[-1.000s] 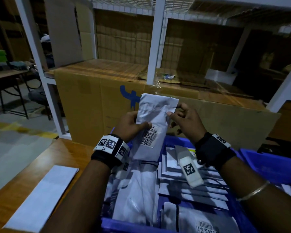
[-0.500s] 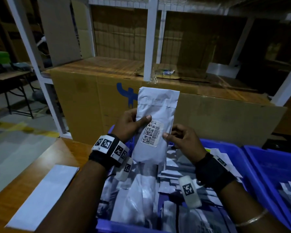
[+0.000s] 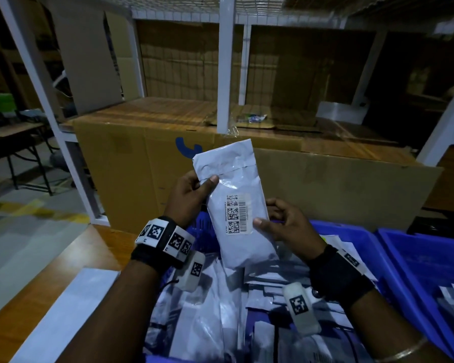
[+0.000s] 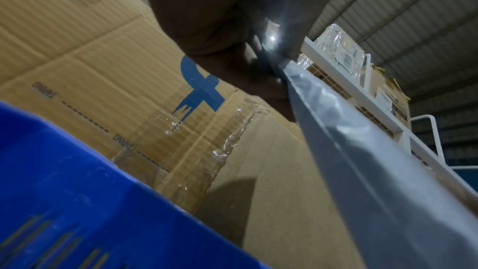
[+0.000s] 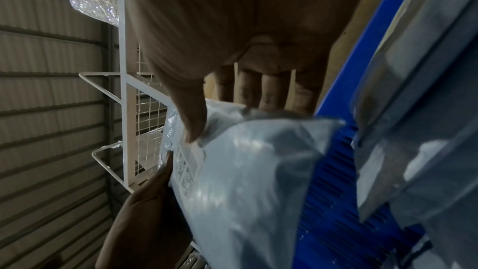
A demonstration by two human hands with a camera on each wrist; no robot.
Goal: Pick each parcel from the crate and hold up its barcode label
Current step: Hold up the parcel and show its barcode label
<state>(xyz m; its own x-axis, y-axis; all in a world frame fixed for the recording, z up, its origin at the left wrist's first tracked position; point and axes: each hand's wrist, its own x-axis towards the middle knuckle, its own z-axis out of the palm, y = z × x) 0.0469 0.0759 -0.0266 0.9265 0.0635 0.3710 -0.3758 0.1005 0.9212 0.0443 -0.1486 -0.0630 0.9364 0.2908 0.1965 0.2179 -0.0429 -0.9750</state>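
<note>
A grey plastic parcel (image 3: 236, 195) is held upright above the blue crate (image 3: 362, 247), tilted a little to the left, its barcode label (image 3: 237, 214) facing me. My left hand (image 3: 192, 195) pinches its upper left edge, thumb on the front. My right hand (image 3: 281, 221) holds the lower right edge, thumb beside the label and fingers behind. The left wrist view shows the parcel (image 4: 362, 161) edge-on under my left hand (image 4: 232, 34). In the right wrist view my right hand (image 5: 232, 69) grips the parcel (image 5: 248, 171). Several more grey parcels (image 3: 202, 318) fill the crate.
A large cardboard box (image 3: 142, 163) stands right behind the crate under a white shelf frame (image 3: 224, 64). A second blue crate (image 3: 425, 260) sits to the right. A flat grey parcel (image 3: 63, 315) lies on the wooden table (image 3: 16, 310) at my left.
The parcel has tipped from leaning right to leaning slightly left. My right hand slid from its upper right edge down to the lower right edge beside the label. The left hand kept its hold.
</note>
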